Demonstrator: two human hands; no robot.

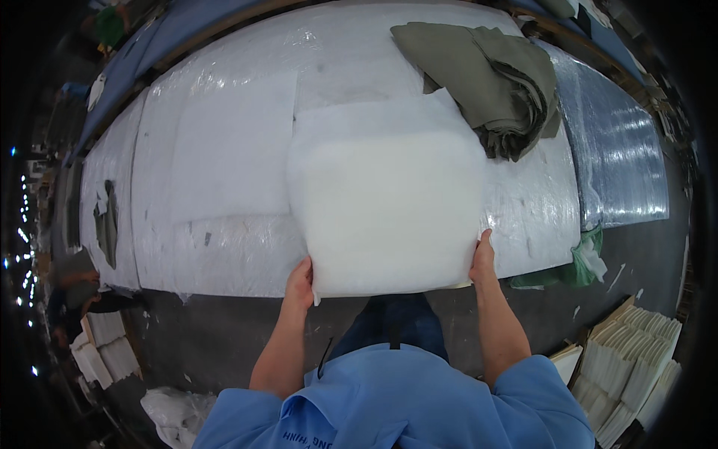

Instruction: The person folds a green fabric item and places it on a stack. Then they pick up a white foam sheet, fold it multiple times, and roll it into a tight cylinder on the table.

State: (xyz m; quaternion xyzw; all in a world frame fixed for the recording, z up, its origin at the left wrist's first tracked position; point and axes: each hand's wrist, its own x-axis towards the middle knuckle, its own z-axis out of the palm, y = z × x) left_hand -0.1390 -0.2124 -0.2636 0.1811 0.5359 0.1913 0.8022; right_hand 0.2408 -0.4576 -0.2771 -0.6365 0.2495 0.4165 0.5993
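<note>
A thick white cushion pad [393,217] with rounded edges lies in front of me at the table's near edge. Under and beyond it spreads a thin white fleecy sheet [359,120]. My left hand [301,283] grips the pad's near left corner, thumb up along its side. On the right side, a little farther from me, my right hand [483,257] closes on the pad's edge, its thumb pointing up. The fingers beneath the pad are hidden in both hands. A folded pile of olive-grey fabric [486,78] rests past the pad's far right corner.
Clear plastic film covers the wide white worktable [232,251]. A green bag [588,258] hangs at its right front. White foam pieces stand stacked [628,359] at lower right. Another person's arm [81,278] shows at far left, near an olive fabric scrap [107,224].
</note>
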